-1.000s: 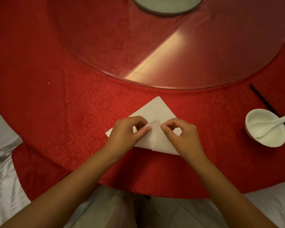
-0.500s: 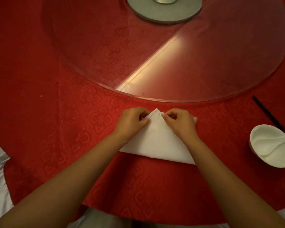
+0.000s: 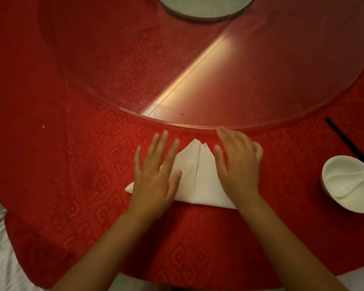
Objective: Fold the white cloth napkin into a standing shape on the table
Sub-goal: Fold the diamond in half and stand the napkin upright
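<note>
At lower centre of the frame, the white cloth napkin (image 3: 198,177) was seen folded into a flat triangle on the red tablecloth (image 3: 93,164), pressed by the left hand (image 3: 156,177) and right hand (image 3: 235,171), both spread open-palmed, gripping nothing. The cloth was judged light, soft and limp, best pinched at its corners and the peak near the glass turntable (image 3: 219,70).

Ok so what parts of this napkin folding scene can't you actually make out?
Head view only:
- Napkin: both side edges hidden under the flat left hand and right hand.
- Right fingertips: motion-blurred.
- Bowl and spoon: cut by the right edge.
- Grey base under the glass turntable: cut by the top edge.
</note>
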Demonstrator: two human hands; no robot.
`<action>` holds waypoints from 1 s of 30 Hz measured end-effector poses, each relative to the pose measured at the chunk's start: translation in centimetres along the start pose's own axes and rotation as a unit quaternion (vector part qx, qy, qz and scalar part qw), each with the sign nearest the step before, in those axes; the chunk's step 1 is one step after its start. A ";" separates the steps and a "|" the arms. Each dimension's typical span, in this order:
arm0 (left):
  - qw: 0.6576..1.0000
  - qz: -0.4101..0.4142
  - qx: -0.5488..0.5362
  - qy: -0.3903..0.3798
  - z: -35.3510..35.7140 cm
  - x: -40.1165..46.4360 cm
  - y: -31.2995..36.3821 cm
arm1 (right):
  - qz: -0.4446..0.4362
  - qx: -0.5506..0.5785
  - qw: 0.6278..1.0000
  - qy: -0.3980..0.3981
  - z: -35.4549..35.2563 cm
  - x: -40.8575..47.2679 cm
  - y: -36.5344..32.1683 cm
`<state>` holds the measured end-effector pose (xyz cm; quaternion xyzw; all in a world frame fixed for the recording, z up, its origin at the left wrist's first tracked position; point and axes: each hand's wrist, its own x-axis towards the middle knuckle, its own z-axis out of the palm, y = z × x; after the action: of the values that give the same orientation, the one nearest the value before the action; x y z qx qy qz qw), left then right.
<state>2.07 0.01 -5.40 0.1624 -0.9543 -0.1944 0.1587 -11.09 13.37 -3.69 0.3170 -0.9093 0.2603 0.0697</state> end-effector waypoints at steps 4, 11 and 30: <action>0.989 0.074 0.086 -0.097 1.8 -3.4 0.3 | -0.062 -0.139 0.984 -0.095 0.8 -5.7 -1.6; 0.973 0.022 0.110 -0.200 3.1 -3.0 -0.6 | -0.029 -0.177 0.961 -0.212 3.5 -7.1 -0.8; 0.968 -0.022 0.145 -0.203 -0.6 -3.7 -4.7 | 0.063 -0.173 0.959 -0.214 -0.1 -8.5 2.9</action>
<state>6.81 -2.87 -7.70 0.1620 -0.9806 -0.0865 -0.0684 -6.20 19.94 -7.28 0.2902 -0.9524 0.0285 -0.0893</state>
